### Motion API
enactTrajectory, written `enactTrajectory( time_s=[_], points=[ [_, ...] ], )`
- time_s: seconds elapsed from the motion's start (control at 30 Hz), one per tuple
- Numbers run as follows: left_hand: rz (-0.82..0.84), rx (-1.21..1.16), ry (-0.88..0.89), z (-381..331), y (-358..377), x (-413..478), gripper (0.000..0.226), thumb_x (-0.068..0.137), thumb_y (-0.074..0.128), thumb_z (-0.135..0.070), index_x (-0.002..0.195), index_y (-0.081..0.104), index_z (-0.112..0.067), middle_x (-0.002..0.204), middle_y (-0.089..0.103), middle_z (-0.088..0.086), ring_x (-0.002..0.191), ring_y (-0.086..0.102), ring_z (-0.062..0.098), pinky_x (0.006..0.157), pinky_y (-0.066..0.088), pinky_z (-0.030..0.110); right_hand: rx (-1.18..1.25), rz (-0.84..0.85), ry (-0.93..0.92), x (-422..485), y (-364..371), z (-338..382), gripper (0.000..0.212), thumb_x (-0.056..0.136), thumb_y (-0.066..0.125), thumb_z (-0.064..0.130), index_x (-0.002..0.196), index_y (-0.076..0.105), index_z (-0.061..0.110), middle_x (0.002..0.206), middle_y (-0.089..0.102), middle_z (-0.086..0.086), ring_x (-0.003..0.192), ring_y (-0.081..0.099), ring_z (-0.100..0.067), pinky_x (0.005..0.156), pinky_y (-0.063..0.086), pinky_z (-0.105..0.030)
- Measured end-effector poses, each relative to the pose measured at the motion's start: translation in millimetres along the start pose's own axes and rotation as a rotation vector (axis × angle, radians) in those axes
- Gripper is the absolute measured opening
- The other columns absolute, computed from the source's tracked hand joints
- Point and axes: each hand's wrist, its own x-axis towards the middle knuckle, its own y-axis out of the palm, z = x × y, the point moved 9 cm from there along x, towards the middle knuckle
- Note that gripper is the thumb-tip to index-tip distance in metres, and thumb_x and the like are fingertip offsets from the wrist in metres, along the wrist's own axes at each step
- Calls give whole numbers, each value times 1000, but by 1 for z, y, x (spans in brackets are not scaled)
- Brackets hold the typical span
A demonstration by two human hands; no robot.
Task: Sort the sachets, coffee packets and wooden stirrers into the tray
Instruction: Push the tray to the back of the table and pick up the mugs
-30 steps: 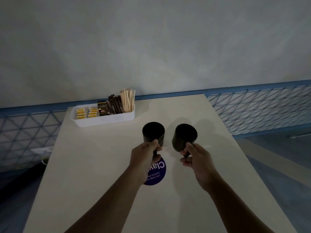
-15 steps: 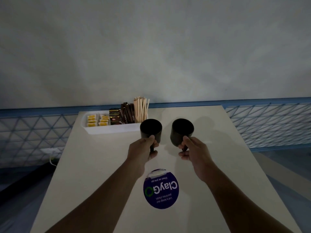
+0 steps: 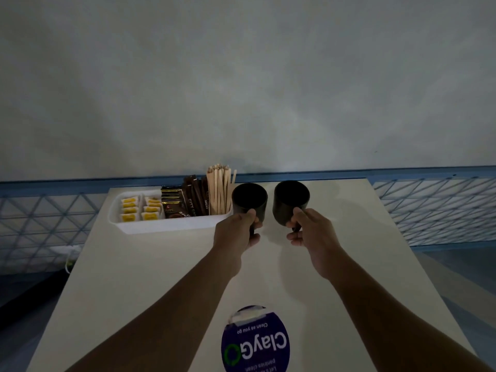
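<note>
White plastic makes the tray, which sits at the far left corner of the desk. Its long side runs along the far edge. Going from left to right inside it, I see the yellow sachets, then the dark coffee packets, then the wooden stirrers standing up tall at the right end. It looks like everything is sorted already.

Next comes my left hand. It is closed around the handle of a black cup. This cup is just beside the right end of the tray, so close that I cannot tell if they touch. The tray lies to the left of this hand, and this hand is the nearer one to it.

Then comes my right hand. It is closed on the handle of a second black cup. The two cups are side by side with a small gap between them, near the far edge of the desk.

I think the cups go down right next to the tray. I must be careful that the left cup does not bump the stirrers.

A round blue sticker is on the near edge of the desk.
</note>
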Motion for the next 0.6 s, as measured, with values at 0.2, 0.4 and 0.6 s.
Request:
enactTrajectory(
  time_s=[0.2,0.4,0.6],
  points=[
    [-9,18,-20,4,7,16,12,94,64,-24,91,66,-12,98,70,9,103,67,23,92,56,43,-30,-10,7,18,0,-8,25,102,52,30,94,66,11,97,72,-13,74,64,-25,73,54,-39],
    [-15,58,-4,8,12,26,15,94,63,-25,86,67,-13,103,69,11,103,66,24,93,56,44,-34,-11,9,27,1,-15,26,101,52,29,94,66,9,94,71,-13,74,64,-26,75,54,-41],
    [-29,99,14,10,13,29,16,94,62,-26,84,67,-15,100,69,8,97,66,22,93,56,45,-22,-17,17,28,2,-17,25,100,52,28,89,64,9,85,67,-9,72,63,-25,68,50,-37]
  ],
)
